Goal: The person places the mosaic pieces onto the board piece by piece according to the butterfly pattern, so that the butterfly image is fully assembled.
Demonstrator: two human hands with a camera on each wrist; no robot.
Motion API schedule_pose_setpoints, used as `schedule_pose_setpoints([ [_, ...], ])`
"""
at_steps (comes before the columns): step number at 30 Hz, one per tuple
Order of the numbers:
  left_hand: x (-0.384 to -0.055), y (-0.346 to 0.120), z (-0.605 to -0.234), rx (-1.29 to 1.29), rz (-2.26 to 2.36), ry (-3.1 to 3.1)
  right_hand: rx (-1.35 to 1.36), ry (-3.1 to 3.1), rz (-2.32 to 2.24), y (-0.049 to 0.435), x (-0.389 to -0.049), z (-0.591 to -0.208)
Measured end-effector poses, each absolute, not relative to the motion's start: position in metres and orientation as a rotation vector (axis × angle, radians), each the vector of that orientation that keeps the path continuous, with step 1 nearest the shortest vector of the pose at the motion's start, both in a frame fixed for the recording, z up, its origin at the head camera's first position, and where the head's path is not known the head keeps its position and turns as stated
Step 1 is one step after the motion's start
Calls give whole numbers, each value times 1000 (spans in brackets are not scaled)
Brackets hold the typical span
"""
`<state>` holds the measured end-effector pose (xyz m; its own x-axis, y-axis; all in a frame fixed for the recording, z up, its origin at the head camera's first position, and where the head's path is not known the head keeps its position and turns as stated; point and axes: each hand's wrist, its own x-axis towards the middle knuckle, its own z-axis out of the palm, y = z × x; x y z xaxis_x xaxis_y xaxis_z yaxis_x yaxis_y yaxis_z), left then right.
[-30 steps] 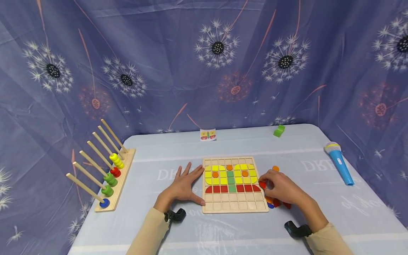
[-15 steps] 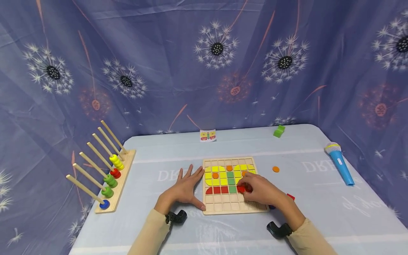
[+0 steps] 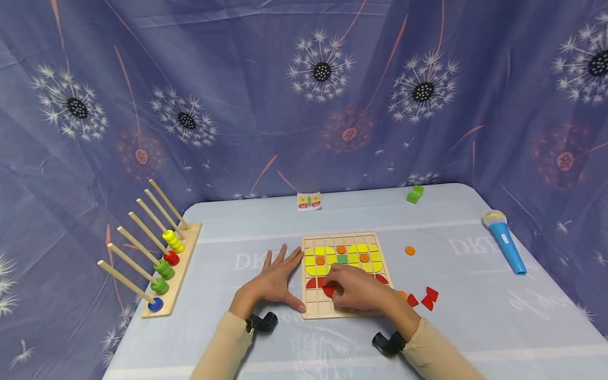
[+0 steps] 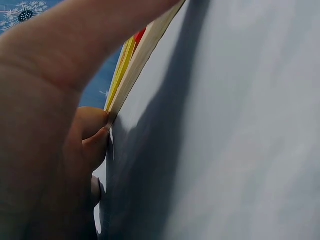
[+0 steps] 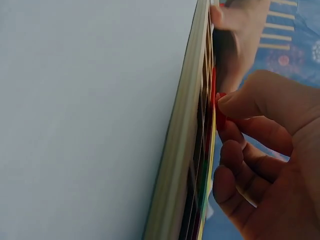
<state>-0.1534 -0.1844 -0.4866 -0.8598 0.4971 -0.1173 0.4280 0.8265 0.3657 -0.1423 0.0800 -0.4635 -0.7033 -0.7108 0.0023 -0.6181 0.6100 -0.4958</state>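
A square wooden grid board (image 3: 311,311) lies on the table, with yellow, orange, green and red pieces set in its cells. Over its lower left part my right hand (image 3: 358,287) pinches a small red piece (image 3: 328,291) between thumb and forefinger. The right wrist view shows this red piece (image 5: 221,112) held close over the board, the other fingers loosely bent. My left hand (image 3: 273,282) lies spread at the board's left side, fingertips and thumb touching its edge. Part of the red row and the green column is hidden under the right hand.
Loose red pieces (image 3: 427,302) and an orange disc (image 3: 410,250) lie right of the board. A small picture card (image 3: 309,201) and a green block (image 3: 415,194) are at the back. Left stands a peg counting frame (image 3: 182,269); far right lies a blue toy microphone (image 3: 506,245).
My right hand has moved left from the loose pieces beside the board to its lower left part, carrying the red piece. The left hand has stayed at the board's edge.
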Motion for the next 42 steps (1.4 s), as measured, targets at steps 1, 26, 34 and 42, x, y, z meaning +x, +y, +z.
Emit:
schedule_pose_setpoints([
  [1, -153, -185, -487, 714, 490, 2800, -1119, 2635, -705, 76, -142, -463],
  [26, -154, -185, -486, 735, 457, 2809, -1287, 2685, -597, 43, -142, -471],
  [34, -156, -186, -486, 731, 428, 2816, -1278, 2755, -573, 44, -140, -469],
  [42, -156, -185, -488, 728, 427, 2816, -1200, 2777, -655, 68, -140, -457],
])
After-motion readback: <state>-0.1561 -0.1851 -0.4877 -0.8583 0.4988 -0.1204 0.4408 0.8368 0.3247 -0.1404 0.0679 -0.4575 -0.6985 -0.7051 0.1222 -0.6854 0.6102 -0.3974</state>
